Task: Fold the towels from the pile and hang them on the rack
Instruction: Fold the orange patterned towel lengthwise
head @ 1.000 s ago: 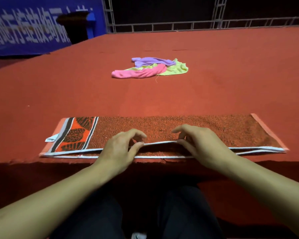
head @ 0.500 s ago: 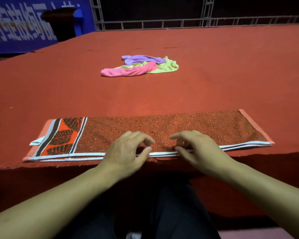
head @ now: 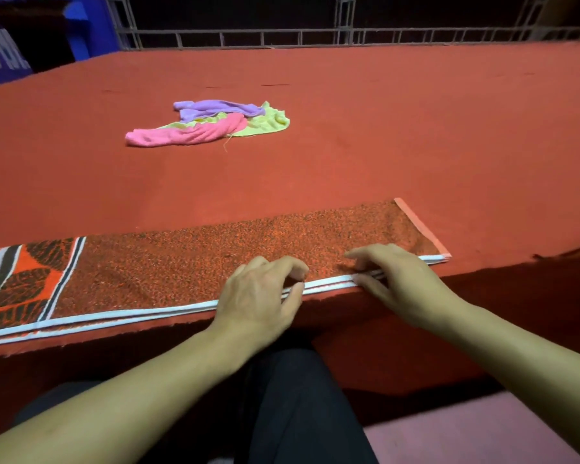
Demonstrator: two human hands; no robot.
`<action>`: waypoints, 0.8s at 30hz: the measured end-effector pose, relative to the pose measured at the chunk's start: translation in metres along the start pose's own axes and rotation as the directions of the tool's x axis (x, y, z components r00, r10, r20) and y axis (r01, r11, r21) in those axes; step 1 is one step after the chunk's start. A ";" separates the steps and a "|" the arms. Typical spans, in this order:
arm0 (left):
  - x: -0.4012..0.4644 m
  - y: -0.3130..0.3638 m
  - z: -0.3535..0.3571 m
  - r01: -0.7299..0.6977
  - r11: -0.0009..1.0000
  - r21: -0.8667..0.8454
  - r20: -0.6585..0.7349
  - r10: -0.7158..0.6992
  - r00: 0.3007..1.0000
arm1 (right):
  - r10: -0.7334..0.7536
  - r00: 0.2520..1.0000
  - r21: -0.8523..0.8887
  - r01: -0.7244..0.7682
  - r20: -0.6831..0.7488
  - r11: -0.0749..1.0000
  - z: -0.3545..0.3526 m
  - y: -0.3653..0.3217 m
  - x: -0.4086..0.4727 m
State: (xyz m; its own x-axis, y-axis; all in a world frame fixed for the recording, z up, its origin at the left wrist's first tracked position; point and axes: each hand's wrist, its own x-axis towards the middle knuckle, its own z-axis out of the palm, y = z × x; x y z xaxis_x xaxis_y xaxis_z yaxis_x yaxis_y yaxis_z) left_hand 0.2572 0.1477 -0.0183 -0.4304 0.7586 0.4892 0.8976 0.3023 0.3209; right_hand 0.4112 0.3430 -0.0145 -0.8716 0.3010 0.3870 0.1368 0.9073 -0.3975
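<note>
Two bare hands work at the near edge of a folded orange-brown towel [head: 188,262], which lies lengthwise along the front border of a red carpeted platform [head: 382,128]. Left hand [head: 260,291]: fingers curled onto the speckled top of the towel, thumb set against the white hem, so that the doubled edge is pinched between them. Right hand [head: 394,279]: fingers arched over the same hem just to the right of the left hand, thumb laid along the white border below them, likewise pinching the layered edge. The two hands sit near each other but apart, with a short stretch of hem showing between them. Left of the left hand, the towel ends in a patterned band of orange and dark leaf shapes with black and white stripes; right of the right hand, it ends in a pale salmon strip. Well beyond both hands, farther back on the platform, lies the pile [head: 208,123]: a pink towel, a purple one and a yellow-green one, crumpled together. Behind the platform runs a metal truss railing [head: 315,31].
</note>
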 end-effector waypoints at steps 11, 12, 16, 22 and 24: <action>0.020 0.028 0.024 -0.052 0.995 -0.086 0.158 0.065 0.985 | -0.066 0.997 0.021 0.067 -0.046 0.998 -0.002 0.007 -0.013; 0.019 0.027 0.024 -0.050 0.994 -0.095 0.159 0.064 0.985 | -0.066 0.997 0.017 0.067 -0.044 0.998 -0.004 0.008 -0.015; 0.025 0.031 0.024 -0.057 0.996 -0.075 0.158 0.068 0.985 | 0.035 0.982 -0.044 -0.044 -0.187 0.998 -0.022 0.024 -0.016; 0.039 0.050 0.038 -0.101 0.989 -0.110 0.216 0.123 0.968 | 0.271 0.939 -0.171 -0.309 -0.211 0.936 -0.039 0.059 -0.031; 0.040 0.052 0.043 -0.124 0.986 -0.113 0.218 0.146 0.965 | 0.262 0.945 -0.188 -0.298 -0.195 0.936 -0.039 0.059 -0.033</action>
State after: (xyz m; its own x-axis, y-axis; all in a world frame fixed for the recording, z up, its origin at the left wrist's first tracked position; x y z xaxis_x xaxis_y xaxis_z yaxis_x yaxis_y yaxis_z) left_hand 0.2913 0.2185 -0.0171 -0.2633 0.9021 0.3419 0.9272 0.1388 0.3479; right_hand 0.4666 0.3983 -0.0179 -0.6966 0.5791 0.4237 0.4758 0.8148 -0.3313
